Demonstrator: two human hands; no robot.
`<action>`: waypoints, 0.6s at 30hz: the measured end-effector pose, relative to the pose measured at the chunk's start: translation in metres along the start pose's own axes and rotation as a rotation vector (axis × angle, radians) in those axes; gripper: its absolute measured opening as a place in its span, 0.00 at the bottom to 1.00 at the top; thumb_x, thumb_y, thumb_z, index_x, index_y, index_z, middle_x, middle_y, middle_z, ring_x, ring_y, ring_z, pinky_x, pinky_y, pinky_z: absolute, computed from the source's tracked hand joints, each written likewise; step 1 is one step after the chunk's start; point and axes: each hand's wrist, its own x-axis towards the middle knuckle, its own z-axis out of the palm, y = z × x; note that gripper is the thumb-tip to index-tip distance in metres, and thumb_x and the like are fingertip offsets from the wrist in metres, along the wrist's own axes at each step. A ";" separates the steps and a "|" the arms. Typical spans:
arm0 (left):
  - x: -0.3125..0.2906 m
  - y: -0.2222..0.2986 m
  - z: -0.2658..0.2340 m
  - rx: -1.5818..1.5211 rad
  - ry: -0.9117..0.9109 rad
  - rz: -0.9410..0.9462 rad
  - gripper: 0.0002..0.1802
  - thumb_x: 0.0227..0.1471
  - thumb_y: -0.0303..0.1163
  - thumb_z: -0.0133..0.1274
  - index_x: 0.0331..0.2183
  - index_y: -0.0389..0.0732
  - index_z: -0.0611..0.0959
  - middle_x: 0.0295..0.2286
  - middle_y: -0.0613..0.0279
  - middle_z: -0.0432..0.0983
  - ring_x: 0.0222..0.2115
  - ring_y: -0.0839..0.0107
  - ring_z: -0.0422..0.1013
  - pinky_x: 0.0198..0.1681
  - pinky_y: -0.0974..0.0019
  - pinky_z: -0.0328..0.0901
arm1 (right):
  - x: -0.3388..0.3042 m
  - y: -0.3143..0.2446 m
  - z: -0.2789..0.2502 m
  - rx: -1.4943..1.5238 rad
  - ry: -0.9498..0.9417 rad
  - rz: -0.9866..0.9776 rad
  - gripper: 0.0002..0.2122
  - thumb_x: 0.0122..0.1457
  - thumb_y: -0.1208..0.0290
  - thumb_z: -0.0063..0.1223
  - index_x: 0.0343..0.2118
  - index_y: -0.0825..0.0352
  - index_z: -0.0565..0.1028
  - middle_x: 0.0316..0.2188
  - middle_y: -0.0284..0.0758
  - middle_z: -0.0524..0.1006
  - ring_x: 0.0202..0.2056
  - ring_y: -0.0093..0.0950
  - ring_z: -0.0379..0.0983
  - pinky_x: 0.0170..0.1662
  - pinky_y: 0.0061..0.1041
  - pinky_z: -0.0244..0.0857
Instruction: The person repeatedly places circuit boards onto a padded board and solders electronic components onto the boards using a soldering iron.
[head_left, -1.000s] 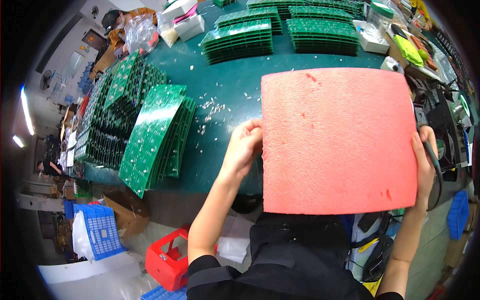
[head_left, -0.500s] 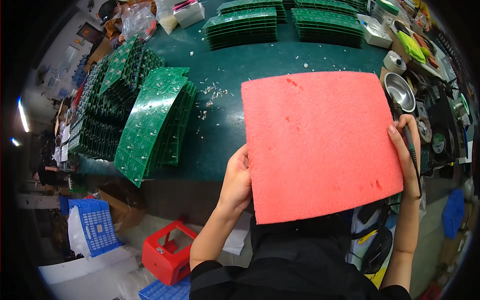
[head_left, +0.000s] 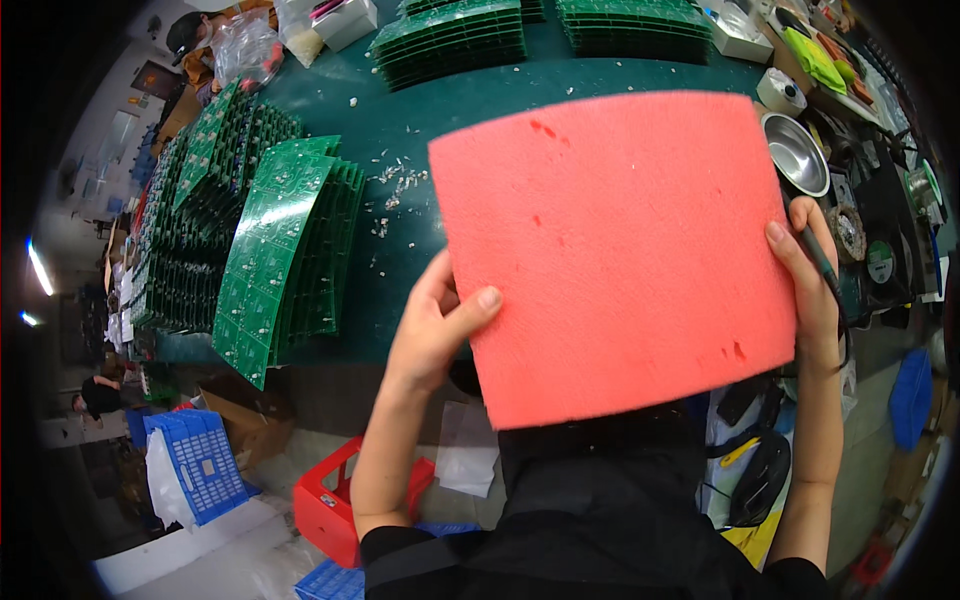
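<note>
A square pink foam sheet (head_left: 620, 260) with a few dark red marks is held up in front of me, over the near part of the green table. My left hand (head_left: 435, 325) grips its left edge, thumb on the upper face and fingers underneath. At the right edge my right hand (head_left: 808, 270) is closed on the sheet with the thumb on top. A slim dark pen-like tool (head_left: 818, 258) with a cable also sits in that right hand, behind the fingers. Whatever lies beneath the sheet is hidden.
Green circuit boards (head_left: 275, 240) stand stacked at the left; more stacks (head_left: 450, 45) lie at the back. Small loose parts (head_left: 400, 185) are scattered between. A metal bowl (head_left: 797, 155) and cable clutter are at the right. Another person (head_left: 205, 45) works at the far left.
The foam sheet has moved up and left in view and tilted slightly. My left thumb has come onto its upper face. The whole view has shifted a little.
</note>
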 end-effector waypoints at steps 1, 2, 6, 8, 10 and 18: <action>0.009 0.002 -0.001 -0.037 -0.002 0.031 0.38 0.46 0.38 0.66 0.54 0.32 0.68 0.49 0.53 0.71 0.49 0.68 0.68 0.54 0.63 0.61 | 0.006 0.001 -0.002 -0.004 0.009 0.005 0.13 0.57 0.71 0.57 0.32 0.60 0.60 0.27 0.24 0.63 0.31 0.12 0.58 0.35 0.13 0.54; 0.019 0.003 -0.005 0.043 -0.035 0.107 0.37 0.46 0.37 0.66 0.54 0.32 0.68 0.48 0.53 0.72 0.49 0.68 0.68 0.54 0.62 0.62 | 0.012 0.003 -0.004 0.099 -0.027 -0.084 0.14 0.57 0.71 0.59 0.33 0.60 0.61 0.28 0.25 0.65 0.31 0.13 0.60 0.36 0.13 0.56; 0.055 0.009 -0.039 0.569 -0.200 0.451 0.26 0.41 0.27 0.66 0.45 0.37 0.77 0.40 0.58 0.79 0.37 0.69 0.71 0.44 0.65 0.66 | 0.029 -0.002 -0.029 0.234 -0.385 -0.247 0.20 0.53 0.69 0.64 0.37 0.63 0.60 0.48 0.44 0.72 0.51 0.29 0.69 0.54 0.31 0.65; 0.080 0.002 -0.031 0.840 -0.229 1.078 0.28 0.36 0.24 0.66 0.44 0.43 0.79 0.42 0.60 0.80 0.24 0.70 0.66 0.33 0.68 0.64 | 0.022 -0.003 -0.020 0.205 -0.445 -0.324 0.18 0.55 0.72 0.61 0.37 0.63 0.58 0.51 0.52 0.70 0.52 0.33 0.70 0.56 0.32 0.65; 0.087 -0.014 -0.042 1.088 -0.249 1.207 0.22 0.40 0.25 0.63 0.42 0.47 0.80 0.42 0.64 0.80 0.24 0.71 0.67 0.30 0.69 0.63 | 0.042 0.036 -0.040 -0.234 -0.583 -0.559 0.16 0.51 0.76 0.60 0.32 0.65 0.61 0.52 0.49 0.71 0.53 0.35 0.69 0.54 0.32 0.65; 0.082 -0.024 -0.040 1.395 -0.462 1.160 0.20 0.35 0.22 0.59 0.36 0.49 0.81 0.44 0.69 0.79 0.22 0.72 0.65 0.28 0.70 0.62 | 0.032 0.079 -0.044 -0.665 -0.732 -0.673 0.10 0.48 0.88 0.51 0.27 0.67 0.64 0.52 0.47 0.71 0.51 0.46 0.70 0.37 0.29 0.70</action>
